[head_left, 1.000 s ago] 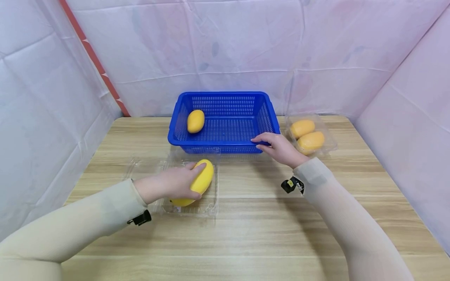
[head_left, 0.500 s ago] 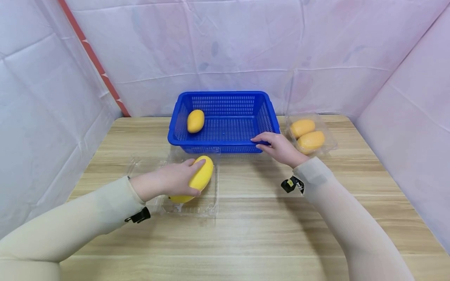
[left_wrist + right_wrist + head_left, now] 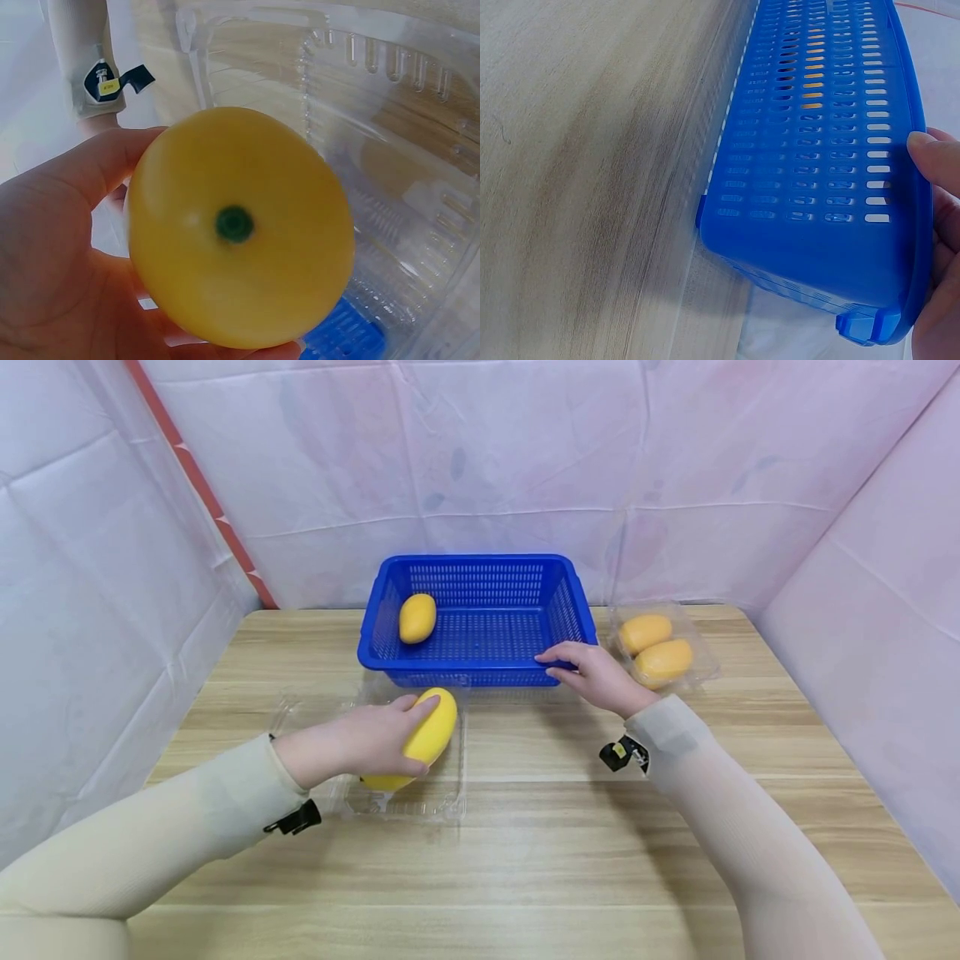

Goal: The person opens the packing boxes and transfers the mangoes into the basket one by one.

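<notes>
My left hand (image 3: 371, 742) grips a yellow mango (image 3: 438, 727) over an open clear plastic clamshell box (image 3: 442, 810). In the left wrist view, the thumb and fingers curve round the mango's side, and its green stem end (image 3: 235, 223) faces the camera. The box's clear ribbed wall (image 3: 375, 82) shows behind it. At the front right corner of a blue plastic basket (image 3: 480, 667), my right hand (image 3: 600, 678) pinches the rim. The right wrist view has the thumb (image 3: 936, 157) on the outside of that rim, with the other fingers partly hidden.
Another mango (image 3: 417, 618) lies in the left part of the basket. To the basket's right stands a clear box (image 3: 701, 664) holding two mangoes (image 3: 663, 662). White cloth walls (image 3: 517, 452) rise behind and beside the wooden table (image 3: 562, 868).
The left hand has raised the mango a little and shifted it slightly away from me, toward the basket. The right hand stays on the basket rim.
</notes>
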{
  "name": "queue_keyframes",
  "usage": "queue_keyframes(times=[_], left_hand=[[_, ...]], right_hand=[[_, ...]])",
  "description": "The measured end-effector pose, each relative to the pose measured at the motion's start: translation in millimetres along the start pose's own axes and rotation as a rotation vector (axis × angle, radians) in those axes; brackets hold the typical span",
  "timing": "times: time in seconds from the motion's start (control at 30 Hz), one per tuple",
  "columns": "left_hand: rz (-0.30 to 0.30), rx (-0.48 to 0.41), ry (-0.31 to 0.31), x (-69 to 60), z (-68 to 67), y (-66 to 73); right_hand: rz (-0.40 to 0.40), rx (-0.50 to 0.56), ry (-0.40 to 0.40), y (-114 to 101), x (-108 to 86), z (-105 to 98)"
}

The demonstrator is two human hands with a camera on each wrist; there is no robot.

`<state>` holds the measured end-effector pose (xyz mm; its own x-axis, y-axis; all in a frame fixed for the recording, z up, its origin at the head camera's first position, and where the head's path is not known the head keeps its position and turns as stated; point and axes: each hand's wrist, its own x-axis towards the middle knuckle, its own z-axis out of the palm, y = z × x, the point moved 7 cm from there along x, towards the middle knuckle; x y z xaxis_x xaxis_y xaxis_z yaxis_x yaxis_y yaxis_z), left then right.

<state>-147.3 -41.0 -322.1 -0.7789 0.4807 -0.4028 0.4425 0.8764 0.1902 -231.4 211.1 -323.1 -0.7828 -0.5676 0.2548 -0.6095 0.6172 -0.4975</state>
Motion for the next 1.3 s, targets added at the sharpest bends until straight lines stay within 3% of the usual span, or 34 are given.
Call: queue_keyframes(times=[0.63,1.3], left_hand=[[0.027,0.034,0.043,-7.3,-16.2,6.5],[0.037,-0.003,0.092,-13.6,-29.3,8.3]], right_hand=[[-0.003,0.004,0.0,0.7,0.5,-0.1],[0.003,0.001,0.003,-1.0,0.3,-0.7]])
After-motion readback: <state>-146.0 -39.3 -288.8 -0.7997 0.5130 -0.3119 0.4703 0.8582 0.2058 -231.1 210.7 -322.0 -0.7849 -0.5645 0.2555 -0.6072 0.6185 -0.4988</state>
